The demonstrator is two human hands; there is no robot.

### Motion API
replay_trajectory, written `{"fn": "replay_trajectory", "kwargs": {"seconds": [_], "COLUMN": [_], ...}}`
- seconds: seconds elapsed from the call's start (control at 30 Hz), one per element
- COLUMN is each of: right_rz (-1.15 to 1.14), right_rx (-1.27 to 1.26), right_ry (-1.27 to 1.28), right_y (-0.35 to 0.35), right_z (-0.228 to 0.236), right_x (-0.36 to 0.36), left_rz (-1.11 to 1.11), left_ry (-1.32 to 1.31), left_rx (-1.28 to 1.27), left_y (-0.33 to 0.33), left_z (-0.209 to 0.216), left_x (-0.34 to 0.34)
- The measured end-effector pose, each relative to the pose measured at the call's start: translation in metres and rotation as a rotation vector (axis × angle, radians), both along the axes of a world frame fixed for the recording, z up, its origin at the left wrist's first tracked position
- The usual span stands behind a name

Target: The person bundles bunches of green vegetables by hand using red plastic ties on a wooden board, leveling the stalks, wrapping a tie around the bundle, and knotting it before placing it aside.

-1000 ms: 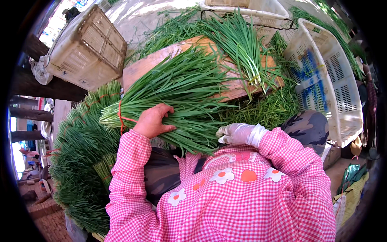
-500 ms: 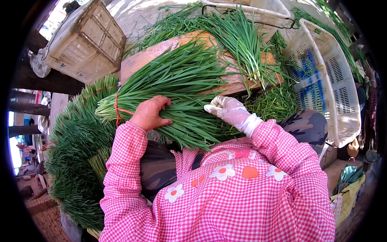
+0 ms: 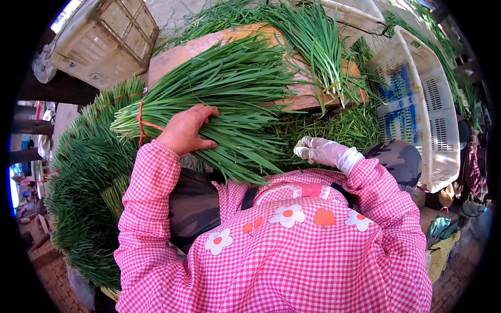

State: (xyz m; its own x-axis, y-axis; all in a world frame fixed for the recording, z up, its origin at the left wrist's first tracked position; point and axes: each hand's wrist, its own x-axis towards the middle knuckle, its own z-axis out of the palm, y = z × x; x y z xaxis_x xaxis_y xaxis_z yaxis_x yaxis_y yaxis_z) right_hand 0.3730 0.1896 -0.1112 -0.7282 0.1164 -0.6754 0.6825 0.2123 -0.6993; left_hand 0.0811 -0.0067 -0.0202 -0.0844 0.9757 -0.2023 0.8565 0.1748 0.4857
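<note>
A large bunch of garlic chives (image 3: pixel 209 88) lies across a wooden board (image 3: pixel 175 61), its pale stem ends to the left and its green leaves fanned to the right. An orange-red tie (image 3: pixel 140 122) goes round it near the stems. My bare left hand (image 3: pixel 189 130) is laid over the near side of the bunch, thumb and fingers curved about the leaves. Right of the leaf tips, over loose trimmings, my right hand (image 3: pixel 321 151) in a whitish glove is apart from the bunch. Its fingers are curled together; whether anything thin is between them cannot be made out.
Loose chives (image 3: pixel 323 57) lie on the board's right end. Tied bunches (image 3: pixel 88 172) stand packed at my left. A whitish crate (image 3: pixel 107 41) stands far left, another crate (image 3: pixel 417 109) with blue marks at right. Loose leaves (image 3: pixel 344 130) heap beside the board.
My right hand has drawn away from the bunch's leaves, toward me and to the right. My left hand stays on the bunch. The whole view has shifted slightly.
</note>
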Motion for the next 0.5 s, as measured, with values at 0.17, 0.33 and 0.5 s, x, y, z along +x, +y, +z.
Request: {"fn": "replay_trajectory", "kwargs": {"seconds": [0.17,0.33,0.5], "right_rz": [0.011,-0.246,-0.349], "right_rx": [-0.181,-0.067,-0.043], "right_ry": [-0.053,0.248,0.111], "right_y": [-0.031,-0.024,0.001], "right_z": [0.005,-0.013,-0.004], "right_x": [-0.017,-0.010,-0.003], "left_rz": [-0.022,-0.022,-0.014], "left_ry": [-0.004,0.016,0.020], "left_rx": [0.027,0.033,0.011], "left_y": [0.000,-0.004,-0.005], "left_z": [-0.004,-0.003,-0.005], "left_x": [-0.005,-0.002,-0.004]}}
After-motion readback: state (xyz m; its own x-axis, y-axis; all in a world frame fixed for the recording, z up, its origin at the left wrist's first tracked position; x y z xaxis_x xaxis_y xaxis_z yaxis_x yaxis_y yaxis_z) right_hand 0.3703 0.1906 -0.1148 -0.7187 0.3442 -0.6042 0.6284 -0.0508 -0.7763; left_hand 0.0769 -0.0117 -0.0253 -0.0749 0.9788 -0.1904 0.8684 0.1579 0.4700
